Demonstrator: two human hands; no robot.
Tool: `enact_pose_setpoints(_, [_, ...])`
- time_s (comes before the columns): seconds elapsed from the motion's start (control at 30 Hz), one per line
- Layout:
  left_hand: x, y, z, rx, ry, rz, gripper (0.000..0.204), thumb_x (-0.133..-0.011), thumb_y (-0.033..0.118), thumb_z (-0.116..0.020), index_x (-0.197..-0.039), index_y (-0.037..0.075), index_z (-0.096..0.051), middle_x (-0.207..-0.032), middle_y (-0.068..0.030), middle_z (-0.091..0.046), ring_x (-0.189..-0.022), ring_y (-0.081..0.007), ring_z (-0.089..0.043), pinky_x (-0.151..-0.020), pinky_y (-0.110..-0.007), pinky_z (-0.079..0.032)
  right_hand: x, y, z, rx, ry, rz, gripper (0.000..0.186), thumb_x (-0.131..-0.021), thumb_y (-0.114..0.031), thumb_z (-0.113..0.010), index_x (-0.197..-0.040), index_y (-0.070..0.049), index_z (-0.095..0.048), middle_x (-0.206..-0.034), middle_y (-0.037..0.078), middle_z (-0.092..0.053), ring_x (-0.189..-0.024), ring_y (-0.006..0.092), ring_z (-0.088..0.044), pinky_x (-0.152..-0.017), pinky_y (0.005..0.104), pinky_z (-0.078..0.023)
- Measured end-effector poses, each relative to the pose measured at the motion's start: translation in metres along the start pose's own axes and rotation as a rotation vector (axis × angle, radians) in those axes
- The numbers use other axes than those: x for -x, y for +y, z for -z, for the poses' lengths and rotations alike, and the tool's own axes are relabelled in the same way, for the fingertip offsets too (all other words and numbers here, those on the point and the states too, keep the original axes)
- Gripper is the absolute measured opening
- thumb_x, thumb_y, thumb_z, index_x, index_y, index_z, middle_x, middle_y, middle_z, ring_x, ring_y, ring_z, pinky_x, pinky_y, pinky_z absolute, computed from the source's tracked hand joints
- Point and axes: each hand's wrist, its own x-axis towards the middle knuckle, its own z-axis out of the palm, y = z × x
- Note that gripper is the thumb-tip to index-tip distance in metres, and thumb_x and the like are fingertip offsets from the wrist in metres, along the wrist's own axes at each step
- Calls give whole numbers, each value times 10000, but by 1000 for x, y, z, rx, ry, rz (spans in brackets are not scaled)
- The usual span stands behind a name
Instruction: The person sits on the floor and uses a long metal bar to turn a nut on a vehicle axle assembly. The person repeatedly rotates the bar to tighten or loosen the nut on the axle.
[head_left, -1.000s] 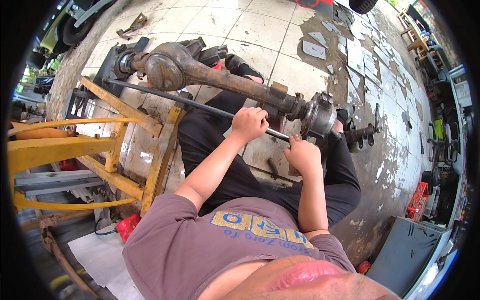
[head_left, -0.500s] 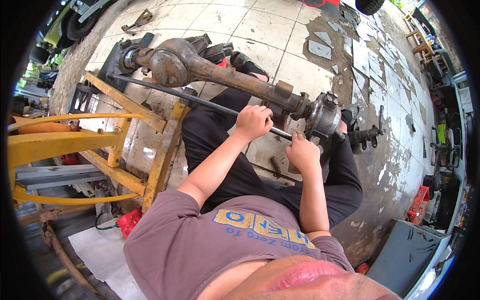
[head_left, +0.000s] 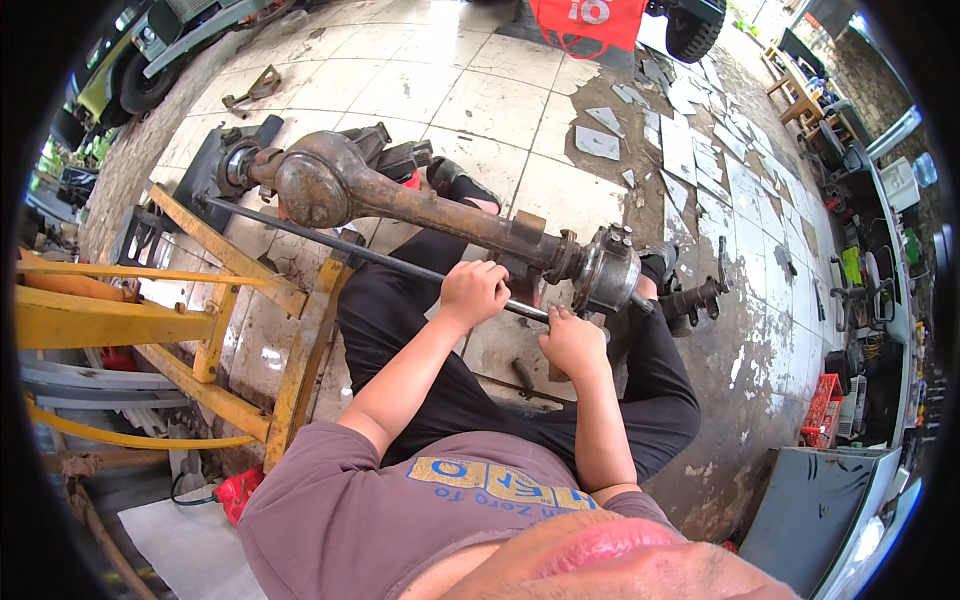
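A rusty vehicle axle housing point(head_left: 430, 207) lies across the floor in front of my crossed legs, its round differential bulge point(head_left: 313, 182) toward the left and a metal hub point(head_left: 610, 272) at its right end. Along its near side runs a long dark metal rod point(head_left: 330, 241), bright toward its right end. My left hand point(head_left: 475, 293) is wrapped round the rod right of its middle. At the rod's right end, just below the hub, the fingers of my right hand point(head_left: 573, 342) are closed on it. The tip itself is hidden by those fingers.
A yellow metal frame point(head_left: 110, 315) stands close on the left. Broken tiles point(head_left: 680, 150) cover the floor at the far right. A short metal pin point(head_left: 522, 375) lies near my legs. A grey cabinet point(head_left: 815, 510) and a red crate point(head_left: 822, 410) stand at the right; a red bag point(head_left: 585, 22) is at the back.
The whole view has shifted, so the axle and hands appear further left and more of the red bag shows. Both hands keep hold of the rod, with little visible movement along it.
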Motion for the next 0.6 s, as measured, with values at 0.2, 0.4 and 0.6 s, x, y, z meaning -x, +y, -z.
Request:
enact_pose_setpoints(0.2, [0, -1, -1, -22, -3, -14, 45, -831, 142, -704, -842, 140, -747, -823, -22, -735, -803, -249, -722, -784, -407, -548, -3, 3, -14, -16, 29, -10, 630, -954, -367, -618, -1518, -86, -630, -1544, 135, -650, -1224, 332, -742, -1022, 477, -607])
enact_pose_setpoints(0.4, [1, 0, -1, -11, -1, -18, 44, -832, 146, -704, -841, 148, -747, -815, -21, -728, -802, -249, -719, -783, -407, -547, 1, 2, -15, -8, 49, 3, 609, -949, -357, -614, -1478, -56, -646, -1543, 145, -649, -1213, 331, -747, -1002, 488, -615])
enact_pose_setpoints(0.6, [0, 0, 1, -22, -6, -11, 46, -834, 150, -699, -844, 139, -743, -817, -28, -725, -808, -250, -720, -771, -408, -545, 0, 1, -14, -15, 48, 17, 590, -952, -341, -607, -1469, -60, -653, -1481, 150, -688, -1157, 338, -761, -971, 500, -620])
